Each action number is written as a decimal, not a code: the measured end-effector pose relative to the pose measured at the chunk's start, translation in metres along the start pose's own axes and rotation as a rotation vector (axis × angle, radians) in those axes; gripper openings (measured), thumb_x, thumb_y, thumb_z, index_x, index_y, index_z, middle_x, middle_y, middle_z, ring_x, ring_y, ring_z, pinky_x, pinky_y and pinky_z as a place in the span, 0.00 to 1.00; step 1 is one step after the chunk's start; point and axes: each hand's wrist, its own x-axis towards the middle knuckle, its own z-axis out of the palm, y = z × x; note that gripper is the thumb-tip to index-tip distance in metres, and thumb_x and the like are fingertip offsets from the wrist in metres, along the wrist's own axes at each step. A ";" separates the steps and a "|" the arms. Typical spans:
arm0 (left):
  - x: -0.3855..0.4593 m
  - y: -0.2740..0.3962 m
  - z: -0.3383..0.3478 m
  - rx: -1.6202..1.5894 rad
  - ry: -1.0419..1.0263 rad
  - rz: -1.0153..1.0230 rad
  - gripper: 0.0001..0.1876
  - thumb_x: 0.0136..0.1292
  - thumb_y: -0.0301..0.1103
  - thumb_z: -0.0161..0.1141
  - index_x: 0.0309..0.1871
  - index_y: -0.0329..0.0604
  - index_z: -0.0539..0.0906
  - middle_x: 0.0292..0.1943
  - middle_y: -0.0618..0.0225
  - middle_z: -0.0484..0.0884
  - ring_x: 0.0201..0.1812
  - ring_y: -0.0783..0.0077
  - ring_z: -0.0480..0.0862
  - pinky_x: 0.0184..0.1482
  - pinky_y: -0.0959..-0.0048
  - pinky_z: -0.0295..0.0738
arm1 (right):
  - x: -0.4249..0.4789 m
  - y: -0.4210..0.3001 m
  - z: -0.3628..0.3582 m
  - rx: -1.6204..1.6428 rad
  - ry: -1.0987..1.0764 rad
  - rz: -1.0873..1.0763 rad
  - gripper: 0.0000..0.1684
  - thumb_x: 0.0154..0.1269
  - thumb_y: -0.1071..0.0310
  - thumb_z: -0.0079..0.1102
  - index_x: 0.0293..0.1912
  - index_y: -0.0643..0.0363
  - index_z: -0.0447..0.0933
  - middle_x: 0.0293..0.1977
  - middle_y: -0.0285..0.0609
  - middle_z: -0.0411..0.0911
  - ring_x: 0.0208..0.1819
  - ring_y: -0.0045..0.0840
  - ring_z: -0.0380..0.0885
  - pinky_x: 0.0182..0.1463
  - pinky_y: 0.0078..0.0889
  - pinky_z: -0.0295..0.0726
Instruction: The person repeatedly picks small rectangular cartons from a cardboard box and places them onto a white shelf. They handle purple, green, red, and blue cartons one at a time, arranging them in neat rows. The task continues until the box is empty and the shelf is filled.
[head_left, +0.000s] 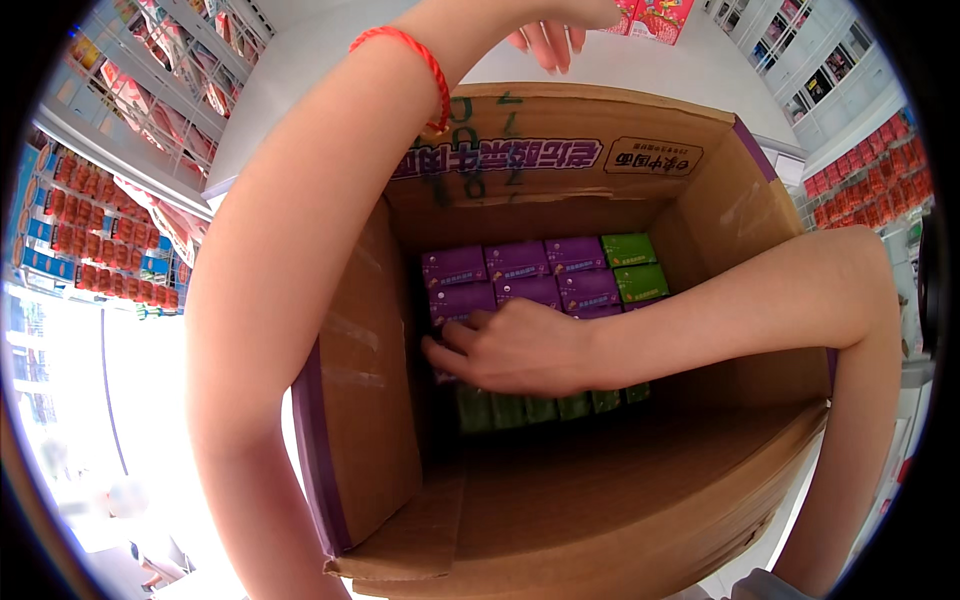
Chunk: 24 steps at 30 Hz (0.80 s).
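A large open cardboard carton (540, 517) with purple edging stands before me, its walls bearing printing and green handwriting. Inside are rows of small purple boxes (517, 259) and two bright green boxes (628, 250) at their right end. Darker green packs (525, 409) line the near side, in shadow. My right hand (517, 349) is down in the carton over the purple boxes at the left, fingers bent; whether it grips one is hidden. Beyond the far wall, my left hand (551, 37) hangs fingers down beside red-pink boxes (660, 19); its upper part is cut off.
A white surface (300, 97) lies behind the carton, carrying the red-pink boxes. White wire racks (161, 82) with packaged goods rise at the left and right. Red packs (97, 217) hang at the left, more red packs (870, 195) at the right. Bright light fills the left side.
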 end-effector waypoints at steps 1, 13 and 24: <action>0.000 0.000 0.000 0.001 -0.001 -0.002 0.31 0.67 0.57 0.45 0.37 0.30 0.83 0.31 0.54 0.87 0.29 0.64 0.88 0.33 0.69 0.80 | -0.001 0.000 0.002 -0.025 -0.015 -0.013 0.25 0.58 0.69 0.52 0.56 0.67 0.69 0.40 0.50 0.76 0.34 0.31 0.80 0.24 0.30 0.80; 0.008 0.000 0.003 0.011 0.014 -0.044 0.25 0.65 0.48 0.46 0.34 0.31 0.82 0.29 0.54 0.86 0.26 0.65 0.87 0.29 0.69 0.81 | -0.004 0.000 -0.001 -0.079 -0.037 -0.051 0.26 0.58 0.68 0.51 0.58 0.55 0.73 0.34 0.46 0.78 0.27 0.28 0.79 0.20 0.28 0.74; 0.004 0.006 0.005 0.100 0.046 -0.072 0.26 0.64 0.54 0.48 0.38 0.37 0.84 0.29 0.61 0.87 0.27 0.71 0.87 0.29 0.72 0.78 | 0.005 0.011 -0.013 -0.001 -0.239 -0.076 0.31 0.61 0.71 0.48 0.65 0.50 0.65 0.21 0.42 0.77 0.23 0.33 0.80 0.22 0.36 0.74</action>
